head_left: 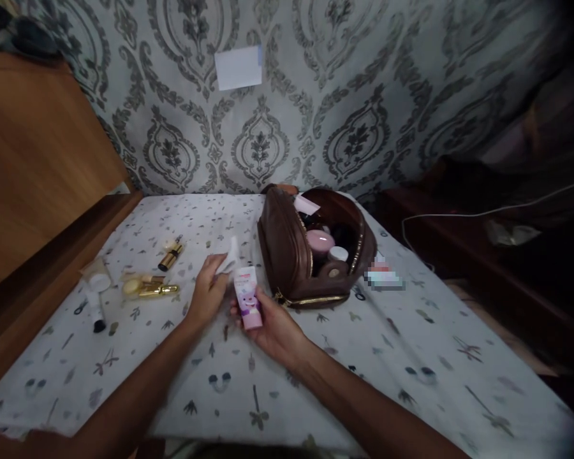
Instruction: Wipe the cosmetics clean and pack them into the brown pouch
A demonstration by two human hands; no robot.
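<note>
My right hand is closed around a small white, pink and purple squeeze tube with a cartoon face on its front. Beside it, my left hand grips a slim white item, blurred, whose kind I cannot make out. Just past my right hand stands a brown toiletry bag, unzipped. Inside it show a pink rounded case, a white lid and other items in shadow.
Left on the patterned tablecloth lie a gold tube, a black-and-gold lipstick, a white tube with a black cap and a pale container. A pixelated packet lies right of the bag. A wooden panel borders the left.
</note>
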